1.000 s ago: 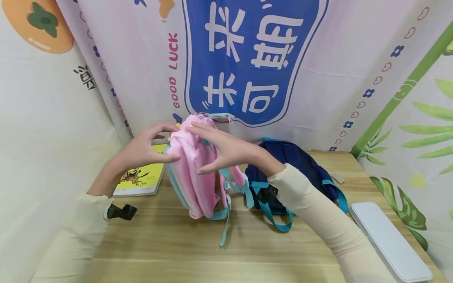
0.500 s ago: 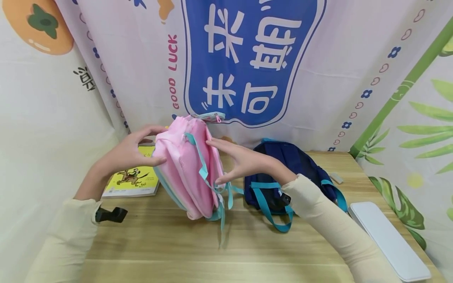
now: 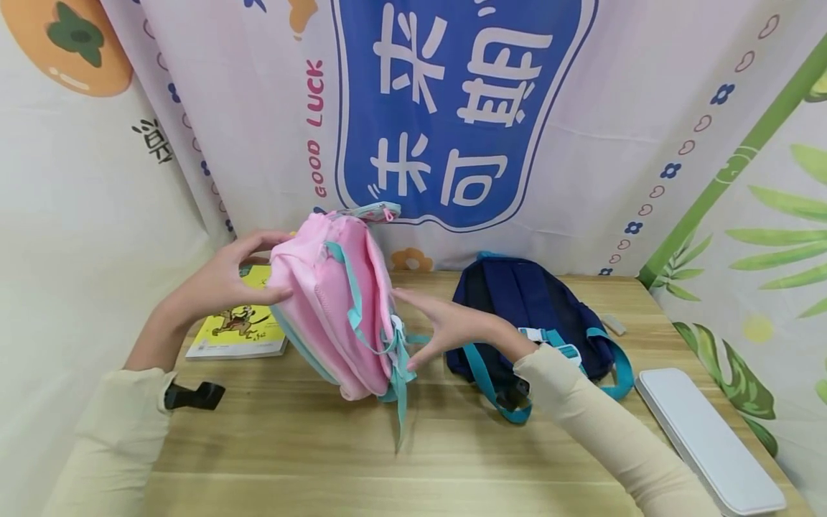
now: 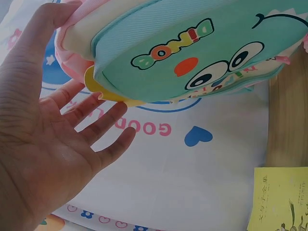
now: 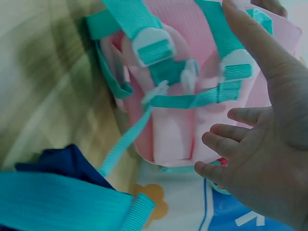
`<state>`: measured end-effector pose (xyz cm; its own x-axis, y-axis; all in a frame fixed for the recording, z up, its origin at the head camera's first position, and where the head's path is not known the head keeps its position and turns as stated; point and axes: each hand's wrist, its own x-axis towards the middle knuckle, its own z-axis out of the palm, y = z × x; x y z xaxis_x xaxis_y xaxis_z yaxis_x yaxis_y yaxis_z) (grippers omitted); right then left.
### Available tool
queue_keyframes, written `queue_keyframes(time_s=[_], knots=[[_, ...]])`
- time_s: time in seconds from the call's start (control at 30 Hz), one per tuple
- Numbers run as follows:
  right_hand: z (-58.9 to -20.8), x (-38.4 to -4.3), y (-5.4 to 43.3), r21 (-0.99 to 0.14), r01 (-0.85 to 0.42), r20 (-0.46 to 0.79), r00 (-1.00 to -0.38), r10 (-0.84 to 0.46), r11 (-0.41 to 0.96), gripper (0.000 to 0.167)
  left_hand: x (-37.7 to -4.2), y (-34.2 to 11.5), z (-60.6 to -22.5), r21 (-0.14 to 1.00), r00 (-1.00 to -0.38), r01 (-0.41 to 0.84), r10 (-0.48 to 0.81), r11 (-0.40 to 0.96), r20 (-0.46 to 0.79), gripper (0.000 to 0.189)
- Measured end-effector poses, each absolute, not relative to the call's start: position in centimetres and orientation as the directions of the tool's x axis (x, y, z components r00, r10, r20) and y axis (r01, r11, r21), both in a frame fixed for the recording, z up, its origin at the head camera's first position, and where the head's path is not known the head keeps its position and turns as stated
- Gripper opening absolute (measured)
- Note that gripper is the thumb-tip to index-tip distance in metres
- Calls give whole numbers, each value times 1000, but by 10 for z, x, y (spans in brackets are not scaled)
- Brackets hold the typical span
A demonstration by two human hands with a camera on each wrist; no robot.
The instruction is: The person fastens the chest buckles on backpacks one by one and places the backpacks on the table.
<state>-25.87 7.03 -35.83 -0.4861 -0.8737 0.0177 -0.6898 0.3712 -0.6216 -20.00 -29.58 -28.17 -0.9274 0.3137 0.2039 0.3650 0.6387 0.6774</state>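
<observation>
A pink backpack (image 3: 329,316) stands on the table, tilted to the left; a cartoon face decorates its mint-green front (image 4: 159,53) in the left wrist view. My left hand (image 3: 216,287) is at the bag's upper left, fingers spread and thumb tip at its pink fabric. On the other side, my right hand (image 3: 452,323) is held open with loose fingers beside the back panel. The right wrist view shows that hand (image 5: 269,149) overlapping the pink shoulder straps and their teal webbing (image 5: 192,100). The bag's underside is hidden.
A dark blue backpack (image 3: 517,301) with teal straps lies right of the pink one, partly behind my right forearm. A yellow book (image 3: 252,330) lies at left, a white case (image 3: 711,438) along the right edge. Small grey block (image 3: 614,324) at back right. Printed curtains (image 3: 581,179) enclose the table.
The pink backpack has turned and leaned left, showing more of its side. My left hand has moved left with it; my right hand has come off its top and shifted right and down.
</observation>
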Motion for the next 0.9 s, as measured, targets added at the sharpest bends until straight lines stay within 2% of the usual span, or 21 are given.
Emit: queue_keyframes(time_s=[0.3,0.5,0.7,0.9], knots=[[-385,-253,59,-697,-635,-8,-457,-889,332,126,-198,-303,-286,692,-934,347,296,633,198,73],[-397,-248,52,-735,-593,-3,-480,-877,327,121,-199,-307,-289,693,-932,354,297,629,207,73],[-410,-243,46,-696,-633,28,-496,-868,339,122,-204,-308,-294,701,-941,318,300,638,155,71],[-418,-240,47,-685,-625,9,-522,-853,375,121,-208,-311,-306,754,-938,314,314,578,149,67]])
